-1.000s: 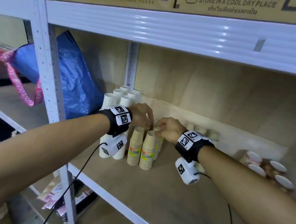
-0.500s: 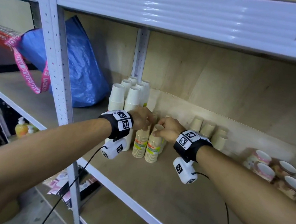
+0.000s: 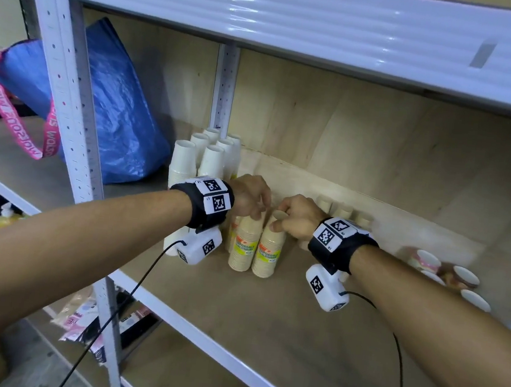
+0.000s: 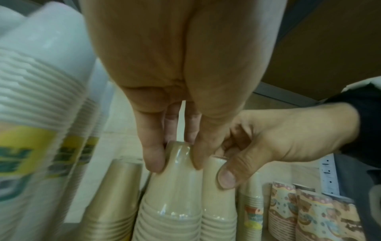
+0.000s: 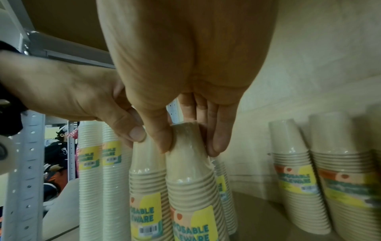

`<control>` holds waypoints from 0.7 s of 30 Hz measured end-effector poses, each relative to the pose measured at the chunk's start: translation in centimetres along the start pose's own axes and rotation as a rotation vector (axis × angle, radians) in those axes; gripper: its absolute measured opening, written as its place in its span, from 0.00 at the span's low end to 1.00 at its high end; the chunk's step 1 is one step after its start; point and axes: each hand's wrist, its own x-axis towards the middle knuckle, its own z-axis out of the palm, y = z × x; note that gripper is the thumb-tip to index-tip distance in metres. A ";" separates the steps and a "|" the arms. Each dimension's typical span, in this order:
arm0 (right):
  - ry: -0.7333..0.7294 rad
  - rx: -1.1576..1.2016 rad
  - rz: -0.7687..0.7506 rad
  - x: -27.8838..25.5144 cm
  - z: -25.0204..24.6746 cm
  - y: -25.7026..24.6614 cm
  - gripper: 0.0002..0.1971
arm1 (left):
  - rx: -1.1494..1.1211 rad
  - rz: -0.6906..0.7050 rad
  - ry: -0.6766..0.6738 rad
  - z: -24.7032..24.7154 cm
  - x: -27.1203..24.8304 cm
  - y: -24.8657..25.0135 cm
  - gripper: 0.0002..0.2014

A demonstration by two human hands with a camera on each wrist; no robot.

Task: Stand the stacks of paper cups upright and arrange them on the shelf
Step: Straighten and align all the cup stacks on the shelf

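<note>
Blue bag (image 3: 121, 111) (pink strap (image 3: 46, 129)), bottle (image 3: 7, 216) below

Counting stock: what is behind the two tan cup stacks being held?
Behind the two tan stacks, another labelled tan stack partly shows, backed by the wooden wall. Both hands hide anything else.

Head view bright, glare on white shelf beam (image 3: 296, 19); wrist views dimmer, soft, edges blurred and stretched.

Open shelf board (image 3: 266, 328) in front; tall white cup stacks (image 3: 185, 168) block left, patterned cups (image 3: 446, 271) right, upper shelf beam (image 3: 295, 25) overhead.
</note>
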 end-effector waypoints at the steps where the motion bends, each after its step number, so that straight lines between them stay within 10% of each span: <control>1: 0.011 -0.015 0.009 -0.1 -0.5 0.4 0.16 | -0.001 0.014 0.001 -0.2 0.2 0.6 0.19; 21: 0.117 -0.095 0.169 0.3 -6.8 7.9 0.16 | -0.058 0.144 0.049 1.6 8.0 8.0 0.19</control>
